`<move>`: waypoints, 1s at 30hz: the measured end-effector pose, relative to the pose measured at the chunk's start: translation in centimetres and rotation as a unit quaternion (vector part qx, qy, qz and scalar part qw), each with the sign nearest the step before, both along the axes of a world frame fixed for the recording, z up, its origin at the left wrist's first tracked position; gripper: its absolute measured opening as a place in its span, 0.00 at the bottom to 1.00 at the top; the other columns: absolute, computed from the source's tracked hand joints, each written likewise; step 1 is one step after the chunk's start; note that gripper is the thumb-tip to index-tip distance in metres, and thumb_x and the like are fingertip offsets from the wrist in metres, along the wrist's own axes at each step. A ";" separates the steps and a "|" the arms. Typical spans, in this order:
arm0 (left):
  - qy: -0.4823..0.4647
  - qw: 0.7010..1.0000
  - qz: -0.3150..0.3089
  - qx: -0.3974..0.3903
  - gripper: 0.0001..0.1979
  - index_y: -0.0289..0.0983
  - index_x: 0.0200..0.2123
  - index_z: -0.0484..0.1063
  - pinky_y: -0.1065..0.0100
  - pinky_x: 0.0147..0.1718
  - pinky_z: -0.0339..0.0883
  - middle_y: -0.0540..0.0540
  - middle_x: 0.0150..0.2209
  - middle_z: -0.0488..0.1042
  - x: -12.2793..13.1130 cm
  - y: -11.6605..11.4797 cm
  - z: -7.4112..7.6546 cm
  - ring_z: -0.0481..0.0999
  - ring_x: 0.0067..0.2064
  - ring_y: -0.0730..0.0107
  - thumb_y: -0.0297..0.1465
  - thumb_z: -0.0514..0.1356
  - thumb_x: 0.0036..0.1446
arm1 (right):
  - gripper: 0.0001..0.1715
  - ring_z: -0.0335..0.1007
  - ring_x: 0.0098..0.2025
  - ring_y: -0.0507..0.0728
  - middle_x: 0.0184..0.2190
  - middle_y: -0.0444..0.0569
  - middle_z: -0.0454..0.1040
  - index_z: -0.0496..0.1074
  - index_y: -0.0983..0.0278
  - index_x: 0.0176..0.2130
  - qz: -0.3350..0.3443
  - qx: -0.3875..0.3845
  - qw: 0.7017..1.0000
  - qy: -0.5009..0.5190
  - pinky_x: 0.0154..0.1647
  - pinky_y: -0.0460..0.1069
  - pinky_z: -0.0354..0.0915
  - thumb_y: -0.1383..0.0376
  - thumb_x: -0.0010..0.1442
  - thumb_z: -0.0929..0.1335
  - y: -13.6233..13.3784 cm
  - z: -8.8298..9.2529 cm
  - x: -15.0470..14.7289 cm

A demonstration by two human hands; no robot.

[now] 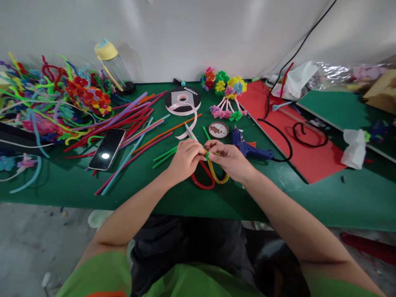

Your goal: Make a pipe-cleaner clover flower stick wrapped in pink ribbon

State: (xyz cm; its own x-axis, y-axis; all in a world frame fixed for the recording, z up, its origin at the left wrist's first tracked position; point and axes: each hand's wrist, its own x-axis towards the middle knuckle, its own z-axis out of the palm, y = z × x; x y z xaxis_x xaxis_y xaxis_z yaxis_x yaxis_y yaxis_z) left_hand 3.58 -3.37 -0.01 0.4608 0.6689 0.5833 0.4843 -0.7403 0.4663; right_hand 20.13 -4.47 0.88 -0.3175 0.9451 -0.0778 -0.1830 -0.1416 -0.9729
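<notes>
My left hand (188, 154) and my right hand (230, 160) meet near the front of the table, fingers pinched together on a green pipe cleaner (208, 156). Its green shows curled between the fingertips; the rest is mostly hidden. A straight green piece (205, 132) sticks out beyond the fingers, and I cannot tell whether it belongs to the held one. Under my hands lie scissors (203, 184) with one red and one yellow handle loop, blades pointing away. Several green pipe cleaners (165, 155) rest just left of my left hand.
Left are loose pipe cleaners (136, 113), a phone (107, 149), a colourful heap (46, 103) and a bottle (114, 66). Behind stand a ribbon spool (173, 108) and pipe-cleaner flowers (229, 93). A bead dish (218, 130), corded blue glue gun (252, 150) and red board (312, 165) lie right.
</notes>
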 end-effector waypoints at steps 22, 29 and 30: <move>0.073 0.997 0.011 0.021 0.07 0.36 0.26 0.65 0.64 0.40 0.59 0.49 0.30 0.72 0.0 -0.1 0.1 0.69 0.37 0.70 0.27 0.54 0.57 | 0.08 0.62 0.44 0.54 0.40 0.49 0.61 0.68 0.65 0.23 0.027 0.103 0.983 -0.150 0.41 0.51 0.63 0.64 0.48 0.69 0.1 0.1 0.2; 0.043 0.996 0.072 0.027 0.04 0.37 0.32 0.65 0.63 0.42 0.60 0.47 0.34 0.71 -0.5 0.4 0.0 0.68 0.41 0.67 0.31 0.56 0.56 | 0.05 0.62 0.35 0.52 0.40 0.50 0.61 0.68 0.64 0.26 -0.032 0.190 0.954 -0.231 0.37 0.53 0.64 0.65 0.51 0.66 0.2 0.6 0.4; 0.043 0.994 0.095 0.020 0.03 0.37 0.32 0.64 0.63 0.42 0.60 0.46 0.35 0.71 -0.7 0.6 0.0 0.68 0.41 0.66 0.31 0.56 0.56 | 0.04 0.62 0.36 0.53 0.40 0.51 0.61 0.68 0.64 0.27 -0.054 0.217 0.941 -0.252 0.37 0.53 0.64 0.65 0.52 0.66 0.3 0.6 0.5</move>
